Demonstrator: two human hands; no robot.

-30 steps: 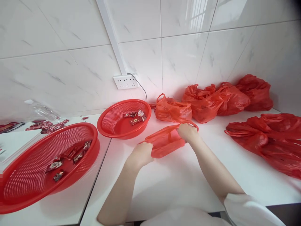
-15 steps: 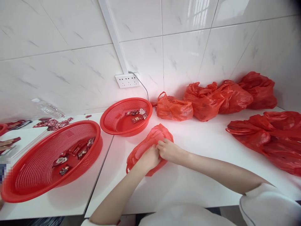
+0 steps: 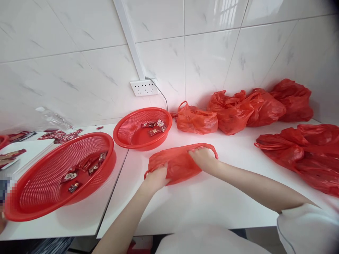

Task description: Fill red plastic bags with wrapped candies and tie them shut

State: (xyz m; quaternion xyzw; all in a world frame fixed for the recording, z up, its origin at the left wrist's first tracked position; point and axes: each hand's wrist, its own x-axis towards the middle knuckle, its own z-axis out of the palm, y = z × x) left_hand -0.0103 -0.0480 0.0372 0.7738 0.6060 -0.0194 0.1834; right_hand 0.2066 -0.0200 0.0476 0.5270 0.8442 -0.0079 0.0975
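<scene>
A thin red plastic bag (image 3: 178,165) lies stretched sideways on the white table in front of me, one handle loop showing at its right end. My left hand (image 3: 157,177) grips the bag's left end, its fingers partly hidden by the plastic. At the upper right edge, my right hand (image 3: 203,158) is closed on the film near that loop, with its fingertips partly out of sight. Just beyond the bag stands a small red mesh basket (image 3: 137,145) holding several dark red wrapped packets (image 3: 155,131).
A larger red basket (image 3: 62,204) with several packets stands left, across the table seam. Filled red bags (image 3: 197,121) line the wall, and more red bags (image 3: 299,151) lie at right. A plastic bottle (image 3: 54,119) lies back left, below and left of a wall socket (image 3: 144,87).
My hands have moved apart from the middle of the bag, the left one leftward and the right one rightward. The bag is now spread wider between them.
</scene>
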